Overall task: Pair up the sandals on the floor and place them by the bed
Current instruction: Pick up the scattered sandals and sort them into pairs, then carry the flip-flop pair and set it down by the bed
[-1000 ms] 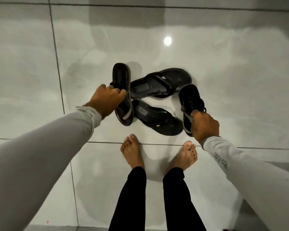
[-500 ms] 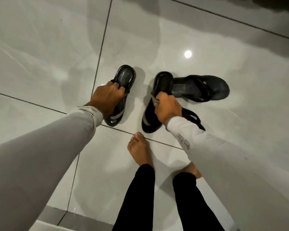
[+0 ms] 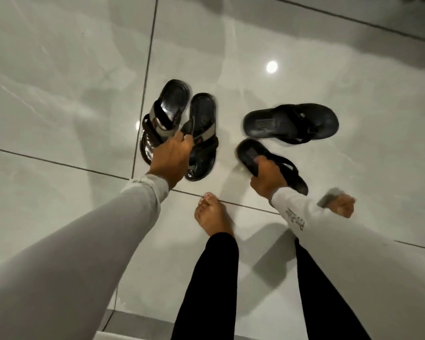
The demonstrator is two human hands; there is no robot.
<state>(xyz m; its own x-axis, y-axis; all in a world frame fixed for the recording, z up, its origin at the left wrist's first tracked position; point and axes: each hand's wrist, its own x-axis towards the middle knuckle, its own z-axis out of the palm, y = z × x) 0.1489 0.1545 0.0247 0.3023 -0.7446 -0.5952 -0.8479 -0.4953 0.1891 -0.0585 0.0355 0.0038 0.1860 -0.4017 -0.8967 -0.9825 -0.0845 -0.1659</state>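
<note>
Centre frame, my left hand (image 3: 170, 160) grips both grey-strapped glossy black sandals (image 3: 182, 128), paired; my right hand (image 3: 268, 179) clasps one matte black flip-flop (image 3: 271, 165); its mate (image 3: 291, 123) lies unpaired at right; no bed in view.

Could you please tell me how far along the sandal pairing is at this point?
Done: the two grey-strapped sandals lie side by side, with the left hand on their straps. In hand: the right hand grips one black flip-flop; its mate lies apart on the floor. Left: pairing those two and placing both pairs by the bed, which isn't visible.
</note>
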